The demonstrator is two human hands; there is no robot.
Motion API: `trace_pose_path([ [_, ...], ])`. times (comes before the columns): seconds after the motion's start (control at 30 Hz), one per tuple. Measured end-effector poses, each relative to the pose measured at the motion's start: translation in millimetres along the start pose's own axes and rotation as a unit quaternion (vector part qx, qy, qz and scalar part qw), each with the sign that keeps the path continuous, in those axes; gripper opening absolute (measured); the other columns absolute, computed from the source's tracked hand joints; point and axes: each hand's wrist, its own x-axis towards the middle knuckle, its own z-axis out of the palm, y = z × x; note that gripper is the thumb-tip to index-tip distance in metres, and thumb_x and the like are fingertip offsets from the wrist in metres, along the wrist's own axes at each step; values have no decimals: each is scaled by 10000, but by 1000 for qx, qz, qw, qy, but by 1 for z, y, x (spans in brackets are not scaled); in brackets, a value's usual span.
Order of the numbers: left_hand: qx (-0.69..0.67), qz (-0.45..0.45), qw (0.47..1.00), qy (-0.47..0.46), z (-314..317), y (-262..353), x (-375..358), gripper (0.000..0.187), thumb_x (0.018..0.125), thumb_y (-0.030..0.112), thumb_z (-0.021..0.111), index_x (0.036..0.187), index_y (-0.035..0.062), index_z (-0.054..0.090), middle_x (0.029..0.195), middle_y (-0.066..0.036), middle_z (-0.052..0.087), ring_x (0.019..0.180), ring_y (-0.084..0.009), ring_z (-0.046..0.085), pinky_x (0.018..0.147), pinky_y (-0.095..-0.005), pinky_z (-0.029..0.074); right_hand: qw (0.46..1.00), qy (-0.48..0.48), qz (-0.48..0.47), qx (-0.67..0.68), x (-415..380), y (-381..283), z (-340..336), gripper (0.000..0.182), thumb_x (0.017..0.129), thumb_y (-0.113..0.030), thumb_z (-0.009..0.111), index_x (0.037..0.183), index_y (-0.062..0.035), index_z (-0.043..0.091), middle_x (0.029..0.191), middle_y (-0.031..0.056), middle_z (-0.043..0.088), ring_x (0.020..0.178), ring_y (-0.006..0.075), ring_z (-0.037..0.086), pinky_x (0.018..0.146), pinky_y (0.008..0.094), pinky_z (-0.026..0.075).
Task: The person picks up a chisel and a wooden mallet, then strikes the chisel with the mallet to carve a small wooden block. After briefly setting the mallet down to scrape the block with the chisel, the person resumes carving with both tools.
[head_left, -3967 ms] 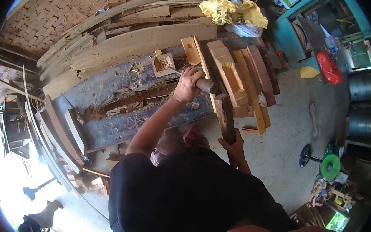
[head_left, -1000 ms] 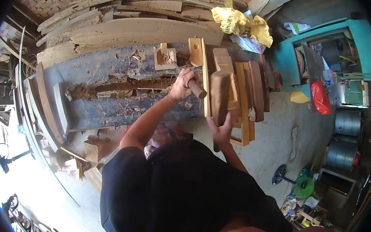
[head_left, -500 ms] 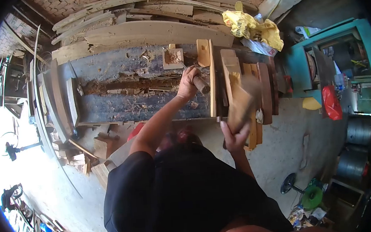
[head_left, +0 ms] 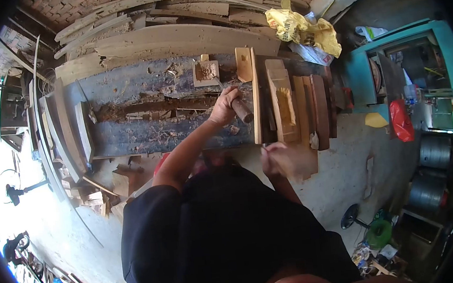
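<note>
My left hand (head_left: pixel 225 105) is wrapped round the wooden handle of a chisel (head_left: pixel 242 110). The chisel's thin blade runs up and left to a small wood block (head_left: pixel 199 81) with a hollowed recess full of chips. Lower right, at the bench's near edge, my right hand (head_left: pixel 278 160) is closed and smeared by motion. It grips a wooden mallet (head_left: pixel 306 163), which shows only as a tan blur beside the fingers. A wooden strip (head_left: pixel 256 96) lies just right of the chisel handle.
The dark, chip-strewn bench (head_left: pixel 167 130) has a long gap along its middle. Curved boards (head_left: pixel 176 39) are stacked at the back. Shaped wood pieces (head_left: pixel 282 102) line the right end, near a yellow sack (head_left: pixel 303 31) and a teal machine frame (head_left: pixel 359 86).
My right hand has swung the mallet down, away from the bench, and turned it. My left hand still grips the chisel at the block. The whole view has shifted slightly.
</note>
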Motion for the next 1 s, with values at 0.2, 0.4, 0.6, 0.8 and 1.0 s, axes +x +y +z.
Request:
trace_pose_path([
  [0.2,-55,6,995,-80,-28,21,29,299,696,35,743,919,82,549,911,-106,580,889,-297,584,792,-375,483,963,111,245,26,-2,1,12,511,829,-218,750,1169,35,465,822,108,567,714,231,595,668,376,500],
  [0.4,-93,49,990,-100,-33,10,35,322,687,40,760,924,83,547,871,-79,560,830,-272,566,760,-362,476,942,118,302,91,25,-29,-2,461,844,-145,734,1158,21,440,825,85,544,616,146,569,542,286,465],
  [0.6,-338,-107,926,-128,-29,-27,48,278,718,20,744,924,107,581,903,-15,593,836,-163,597,727,-313,497,954,61,294,6,13,-12,10,509,826,-195,742,1196,31,475,996,168,607,931,263,613,830,371,479],
  [0.8,-415,-299,859,2,-89,-20,126,185,823,150,738,852,78,571,828,-5,608,764,-111,610,782,-349,589,945,-3,328,10,29,-28,20,609,796,-255,765,1236,32,457,1090,196,603,1015,284,599,874,385,467],
  [1.0,-399,-282,872,28,-93,-9,105,251,833,220,766,837,64,569,819,-29,585,758,-134,617,704,-359,610,940,22,339,40,35,-42,17,597,794,-253,762,1224,30,458,1079,186,597,1006,274,588,866,382,463],
])
